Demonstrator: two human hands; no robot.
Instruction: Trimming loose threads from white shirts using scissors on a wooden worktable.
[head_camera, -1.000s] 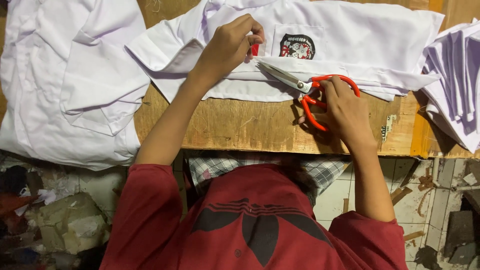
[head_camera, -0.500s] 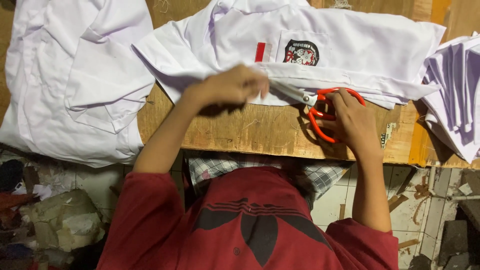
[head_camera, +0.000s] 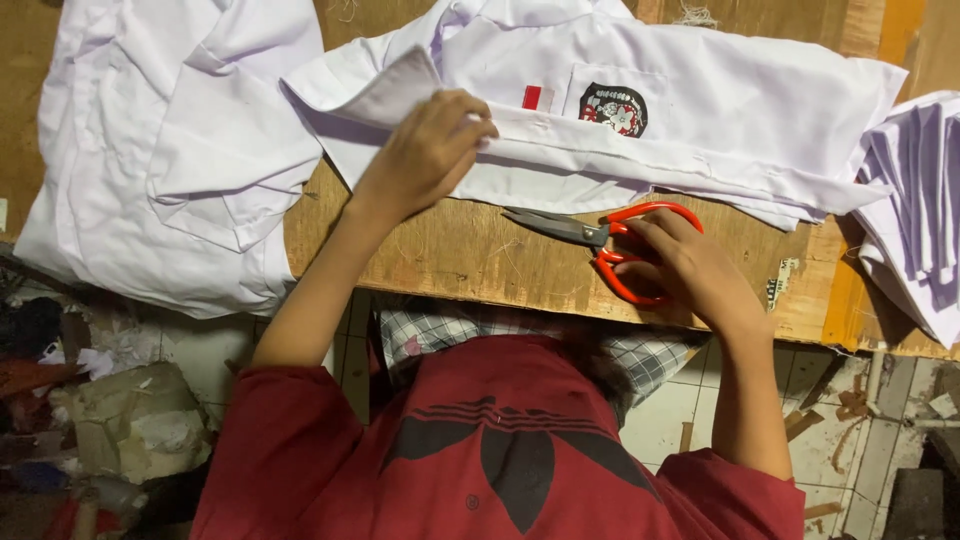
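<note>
Head view, looking down over the person's red top at a wooden bench (head_camera: 440, 260).

Left hand (head_camera: 425, 150): fingers curled over the lower folded edge of a white shirt (head_camera: 720, 110), pinching the cloth near the button placket; the grip is closed on fabric, with a loose flap of the shirt standing up just beyond the knuckles.

Right hand (head_camera: 690, 270): fingers threaded through the orange handles of a pair of scissors (head_camera: 590, 235). Blades lie together, flat on the bare wood, tips pointing toward the left hand. The grip is closed about the handles (how tightly cannot be told from this angle).

Key relation: the scissors' long axis runs nearly parallel to the shirt's lower edge and just below it, close but apart from the cloth. The blade tips lie between the two hands, nearer the right. The pinched part of the shirt lies up and to the left of the tips, so the right hand is the one nearer the tool and the left the one nearer the cloth.

Shirt lies spread across the far side of the bench, a red-and-white patch (head_camera: 538, 97) and a dark round badge (head_camera: 613, 108) facing up. A second white garment (head_camera: 160, 150) is heaped at the left, hanging over the bench edge; a stack of folded white cloth (head_camera: 915, 190) sits at the right edge.
</note>
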